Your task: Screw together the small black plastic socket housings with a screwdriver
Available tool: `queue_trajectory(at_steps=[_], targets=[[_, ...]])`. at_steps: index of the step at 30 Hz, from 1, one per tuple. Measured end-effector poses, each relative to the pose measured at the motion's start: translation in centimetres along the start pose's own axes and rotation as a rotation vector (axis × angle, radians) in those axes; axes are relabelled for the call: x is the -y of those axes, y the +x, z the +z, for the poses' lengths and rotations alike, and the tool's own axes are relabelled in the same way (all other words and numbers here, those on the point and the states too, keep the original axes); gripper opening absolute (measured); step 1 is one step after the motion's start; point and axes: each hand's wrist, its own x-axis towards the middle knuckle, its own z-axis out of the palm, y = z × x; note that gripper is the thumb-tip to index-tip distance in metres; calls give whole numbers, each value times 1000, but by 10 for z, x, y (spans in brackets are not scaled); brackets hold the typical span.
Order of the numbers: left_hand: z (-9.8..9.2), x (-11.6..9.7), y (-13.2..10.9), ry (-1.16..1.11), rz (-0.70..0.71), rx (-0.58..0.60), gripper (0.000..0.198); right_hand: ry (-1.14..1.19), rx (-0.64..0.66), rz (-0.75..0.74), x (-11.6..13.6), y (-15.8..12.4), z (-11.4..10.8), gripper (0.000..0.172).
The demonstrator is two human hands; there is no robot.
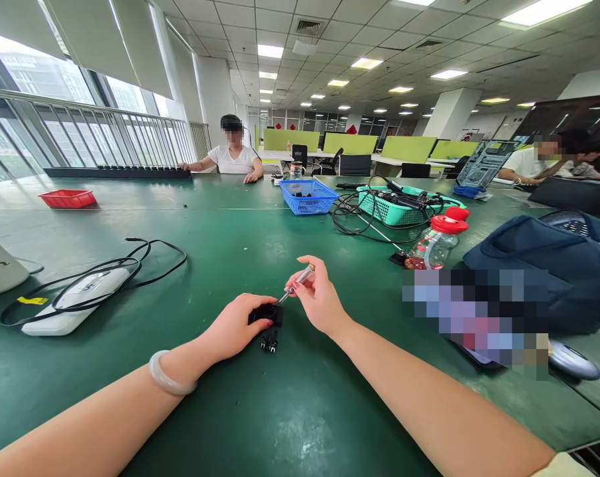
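On the green tabletop, my left hand grips a small black part, with the thumb on the near side and the fingers on the far side. Silvery prongs show on a black connector-like end nearest me. My right hand pinches a slim screwdriver with a clear handle, slanted down to the left. Its tip meets the upper right of the black part; the exact contact point is too small to make out. A pale bangle circles my left wrist.
A white power bank-like device with a black cable lies left. Ahead are a red tray, a blue basket and a green basket of cables. A red-lidded bottle and dark bag stand right. A person sits opposite.
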Motion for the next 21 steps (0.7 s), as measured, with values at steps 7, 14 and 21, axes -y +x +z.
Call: queue_trajectory(at_steps=[7,14,21], targets=[[-2,-3,0,2,-2,13,40,18,-95,-23,-1,-2,1,35],[-1,0,-1,-18,-7,8,42,17,-180,-186,4,-6,1,35],[1,2,-1,-33,27,-28,41,-235,-24,-376,10,-12,2,39]])
